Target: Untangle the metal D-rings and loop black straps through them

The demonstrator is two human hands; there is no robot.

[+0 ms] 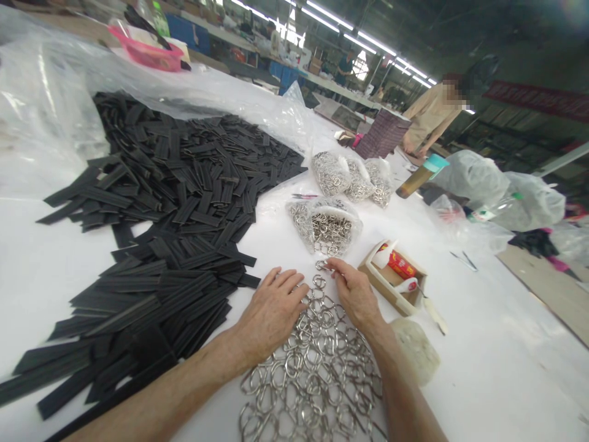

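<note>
Many silvery metal ring buckles (313, 362) lie spread on the white table between my forearms. My left hand (276, 307) rests palm down at the left edge of this spread, fingers stretched out and touching some buckles. At the far end, my right hand (354, 291) has its thumb and index finger closed at a single buckle (321, 265). Just beyond my fingertips is an open clear plastic bag (299, 224) with more buckles inside. A large heap of black strips (184, 270) lies to the left of my left hand.
Several filled buckle bags (330, 174) stand farther back. A small box (391, 288) with glue bottles sits right of my right hand, near a pale block (414, 350). Beyond are a drink bottle (421, 176), scissors (464, 261), a pink basket (151, 55) and a person (430, 116).
</note>
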